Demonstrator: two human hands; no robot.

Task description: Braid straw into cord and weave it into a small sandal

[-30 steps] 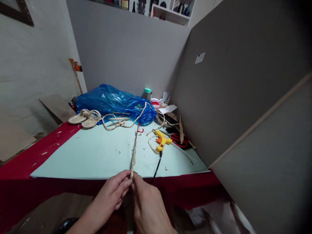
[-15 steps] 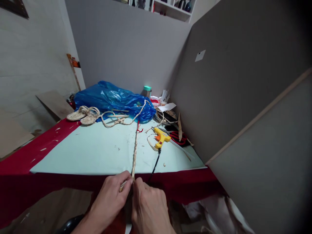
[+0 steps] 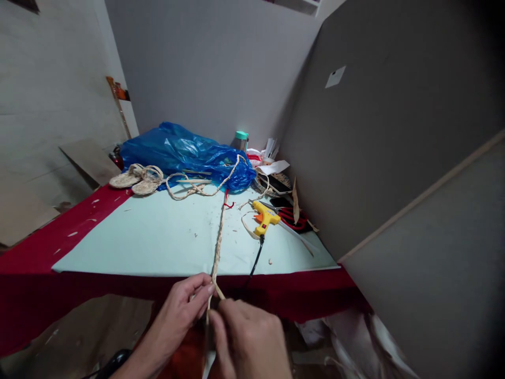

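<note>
A pale straw braid [image 3: 218, 242] runs toward me down the middle of the table, its far end tied with a red string [image 3: 228, 204]. Just past the near table edge, my left hand [image 3: 188, 300] pinches the braid's lower end between thumb and fingertips. Below and to the right of it, my right hand [image 3: 248, 334] is closed on the loose strands [image 3: 219, 291] that leave the braid. One strand hangs down between the hands. What lies inside the right fist is partly hidden.
A yellow glue gun [image 3: 266, 217] lies right of the braid, its black cord trailing over the front edge. Behind are a blue plastic bag [image 3: 177, 152], woven straw slippers [image 3: 145, 185], a green-lidded jar [image 3: 241, 139] and red-handled scissors [image 3: 290, 218]. Grey panels [image 3: 386, 131] rise behind and at right.
My right hand has drawn down and right from my left, so the strands between them now show. My left hand keeps its pinch on the braid. The view has tilted slightly downward.
</note>
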